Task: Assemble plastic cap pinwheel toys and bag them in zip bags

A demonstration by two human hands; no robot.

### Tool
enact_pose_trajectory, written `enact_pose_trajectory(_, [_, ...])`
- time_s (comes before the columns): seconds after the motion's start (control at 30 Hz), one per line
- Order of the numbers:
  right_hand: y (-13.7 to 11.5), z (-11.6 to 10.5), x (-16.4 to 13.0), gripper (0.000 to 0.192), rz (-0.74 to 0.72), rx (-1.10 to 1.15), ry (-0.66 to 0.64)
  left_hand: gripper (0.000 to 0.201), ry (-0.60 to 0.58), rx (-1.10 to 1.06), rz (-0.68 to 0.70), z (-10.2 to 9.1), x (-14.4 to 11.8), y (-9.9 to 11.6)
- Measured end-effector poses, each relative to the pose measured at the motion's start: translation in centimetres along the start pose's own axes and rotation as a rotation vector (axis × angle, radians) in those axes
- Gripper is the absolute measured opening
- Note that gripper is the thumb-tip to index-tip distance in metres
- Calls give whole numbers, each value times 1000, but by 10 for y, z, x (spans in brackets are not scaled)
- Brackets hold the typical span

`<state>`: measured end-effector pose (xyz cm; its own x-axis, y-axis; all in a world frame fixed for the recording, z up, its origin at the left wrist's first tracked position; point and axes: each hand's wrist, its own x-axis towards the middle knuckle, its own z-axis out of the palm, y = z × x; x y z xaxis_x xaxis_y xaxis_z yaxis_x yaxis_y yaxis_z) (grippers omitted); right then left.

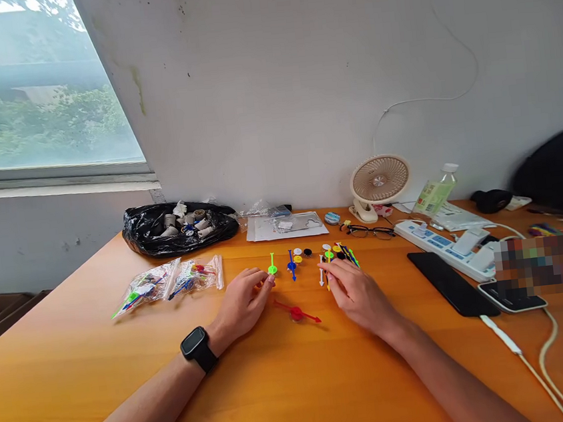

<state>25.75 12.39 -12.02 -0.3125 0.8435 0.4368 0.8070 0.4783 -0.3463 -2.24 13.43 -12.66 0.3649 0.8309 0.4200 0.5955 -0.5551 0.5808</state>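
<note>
My left hand (243,302), wearing a black watch (195,344), rests on the table with thumb and fingers closed at a green arrow spinner (273,267); the fingertips hide its lower end. My right hand (363,293) has its thumb and forefinger at a white arrow (321,272), seemingly pinching its upper part. Between the hands and nearer to me lies a red arrow spinner (297,313). A blue arrow spinner (292,265) lies beside the green one. Behind my right fingers is a small pile of colored arrows (349,254) and round discs (327,249).
Two clear bags of colored parts (151,285) lie left. Behind are a black plastic bag (138,236), papers (263,228), glasses (367,230), and a fan (379,180). At right are a power strip (436,245), a bottle (440,191), a black phone (447,284) and cables (550,344).
</note>
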Motion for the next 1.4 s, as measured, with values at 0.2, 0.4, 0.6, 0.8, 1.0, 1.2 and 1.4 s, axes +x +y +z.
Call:
enact_pose_trajectory(0.2, [7, 11, -1, 34, 84, 293, 119, 27, 26, -64, -8, 1, -3, -2])
enact_pose_trajectory(0.4, [0, 9, 0, 25, 35, 224, 183, 22, -38, -100, 167, -4, -6, 9])
enact_pose_trajectory(0.6, [-3, 11, 4, 29, 148, 508, 193, 25, -162, -48, 307, 3, -6, 12])
enact_pose_trajectory(0.8, [1, 15, 6, 36, 363, 867, 205, 17, -167, -9, 238, 7, -5, 3])
enact_pose_trajectory(1.0, [1, 17, 5, 36, 315, 695, 195, 13, -38, 126, 59, 4, -3, -2])
enact_pose_trajectory(1.2, [4, 19, 3, 18, 238, 444, 245, 11, 25, 191, -25, 2, -2, -3])
enact_pose_trajectory(1.4, [9, 24, 1, 20, 158, 390, 185, 13, 1, 146, -25, 3, -2, -1])
